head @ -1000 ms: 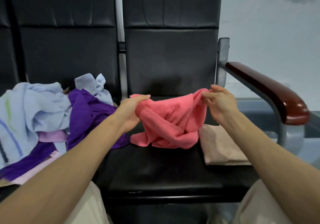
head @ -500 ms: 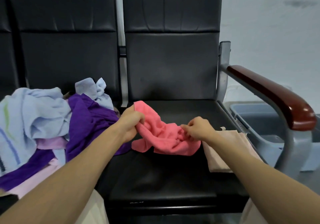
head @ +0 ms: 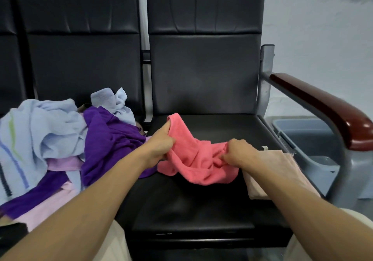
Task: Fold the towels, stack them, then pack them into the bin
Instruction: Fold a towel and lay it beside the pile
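Two black padded chairs fill the frame side by side, their leather-like backs creased in vertical panels, the left chair (head: 80,58) in the upper left and the right chair (head: 203,68) at centre. The smooth, slightly shiny seat (head: 191,206) of the right chair spreads across the lower middle.

A loose heap covers the left seat: a nubbly pale blue towel (head: 40,127) with thin green and blue stripes, a crumpled purple towel (head: 109,139) draped over it, and a flat lilac towel (head: 44,210) beneath, towards the lower left.

At the right edge a glossy reddish-brown armrest (head: 323,107) curves down on a grey metal frame. Behind and below it stands a grey plastic bin (head: 314,133), rectangular and open-topped.

The coral towel (head: 193,163), soft and fuzzy, lies bunched in folds at the middle of the seat, its left corner lifted. Just beside it to the right rests a beige towel (head: 282,161), folded flat, partly hidden by the right forearm.

The left hand (head: 159,149) grips the raised corner, fingers (head: 169,140) curled round the cloth. The right hand (head: 240,151) pinches a gathered ridge of the same towel, its fingers (head: 226,156) bent tight into the fabric.
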The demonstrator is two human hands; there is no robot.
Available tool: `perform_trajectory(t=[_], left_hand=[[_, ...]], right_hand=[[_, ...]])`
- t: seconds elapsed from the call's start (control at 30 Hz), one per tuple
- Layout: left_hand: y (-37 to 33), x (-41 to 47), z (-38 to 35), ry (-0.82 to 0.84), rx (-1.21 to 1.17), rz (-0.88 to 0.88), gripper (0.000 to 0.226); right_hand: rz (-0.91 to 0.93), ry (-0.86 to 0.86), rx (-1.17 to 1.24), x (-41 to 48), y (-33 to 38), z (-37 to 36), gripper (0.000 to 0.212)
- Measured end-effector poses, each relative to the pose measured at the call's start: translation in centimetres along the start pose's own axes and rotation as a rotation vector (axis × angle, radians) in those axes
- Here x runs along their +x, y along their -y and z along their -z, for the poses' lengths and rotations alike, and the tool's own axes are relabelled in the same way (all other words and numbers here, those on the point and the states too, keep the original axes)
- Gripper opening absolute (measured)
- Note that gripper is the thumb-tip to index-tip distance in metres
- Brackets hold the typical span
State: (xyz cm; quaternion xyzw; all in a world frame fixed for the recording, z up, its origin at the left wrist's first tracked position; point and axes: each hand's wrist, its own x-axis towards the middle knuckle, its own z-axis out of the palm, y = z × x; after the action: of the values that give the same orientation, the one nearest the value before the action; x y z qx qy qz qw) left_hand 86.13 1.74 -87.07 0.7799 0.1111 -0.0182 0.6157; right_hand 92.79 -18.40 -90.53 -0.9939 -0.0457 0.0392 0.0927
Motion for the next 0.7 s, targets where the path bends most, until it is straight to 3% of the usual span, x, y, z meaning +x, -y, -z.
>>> perform_trajectory(t=[0.1,0.27,0.5,0.6,0.7], left_hand=[[-0.3,0.1,0.2,-0.071,-0.147,-0.006,0.068],[-0.3,0.6,1.1,-0.247,-0.323,-0.068,0.067],[-0.7,-0.1,1.3,-0.287,-0.319,-0.087,0.055],[-0.5,0.0,1.2,-0.289,-0.302,-0.066,0.054],[-0.3,0.1,1.4,-0.27,-0.29,-0.045,0.054]], right_hand=[[0.041,-0.172,0.174,0.3,0.5,1.3,0.024],[0.01,-0.465,0.702,1.8,-0.7,4.4,0.014],[-0.011,-0.644,0.86,1.6,-2.6,6.2,0.017],[-0.036,-0.509,0.817,1.7,-2.5,5.5,0.027],[-0.013,-0.128,0.773,0.7,-1.2,4.3,0.037]])
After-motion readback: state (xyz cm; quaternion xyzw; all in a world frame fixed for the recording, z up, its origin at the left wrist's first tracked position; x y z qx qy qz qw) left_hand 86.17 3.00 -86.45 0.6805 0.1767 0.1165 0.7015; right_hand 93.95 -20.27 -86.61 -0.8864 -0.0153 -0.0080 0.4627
